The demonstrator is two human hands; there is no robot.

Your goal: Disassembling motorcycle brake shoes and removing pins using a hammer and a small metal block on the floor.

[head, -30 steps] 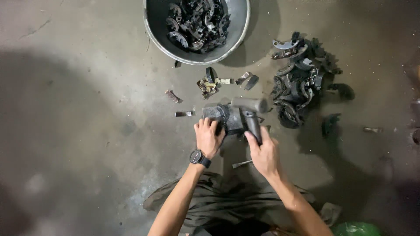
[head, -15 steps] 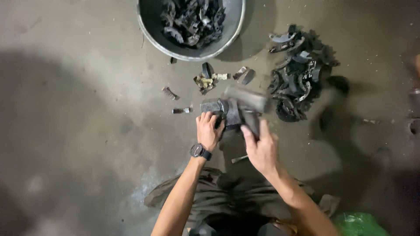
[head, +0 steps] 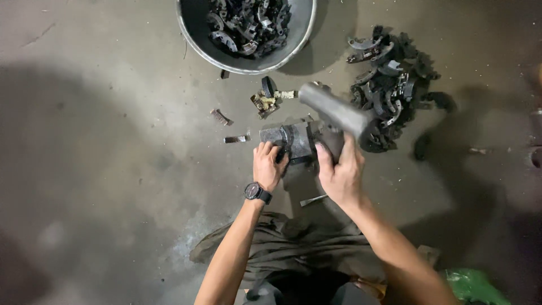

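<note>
We look straight down on a concrete floor (head: pixel 101 169), the person seated low with knees in grey-green trousers at the bottom edge. The left hand (head: pixel 269 165), a dark wristwatch (head: pixel 257 192) on its wrist, presses down with curled fingers on a dark curved metal part (head: pixel 284 141) that lies on a small flat grey block (head: pixel 296 140) set on the floor. The right hand (head: pixel 340 172) is wrapped tight around the handle of a heavy hammer (head: pixel 333 113); its grey head is raised above the block and tilted up and to the left, blurred in the picture. We cannot tell how much of the handle shows, since the palm covers it. Just behind the block, on the floor, lie a few loose scraps: a small brass-coloured piece (head: pixel 264 103), a short ribbed strip (head: pixel 221 117) and a thin shiny strip (head: pixel 236 138). A slim metal rod (head: pixel 312 200) lies on the floor between the two forearms, near the right wrist. At the top stands a round metal basin (head: pixel 192 28) filled with dark curved metal parts. To the right of the block, well within arm's reach, a loose heap of similar dark parts (head: pixel 389 79) sits on the floor. A green bag (head: pixel 474 285) shows at the lower right corner beside the right elbow.
</note>
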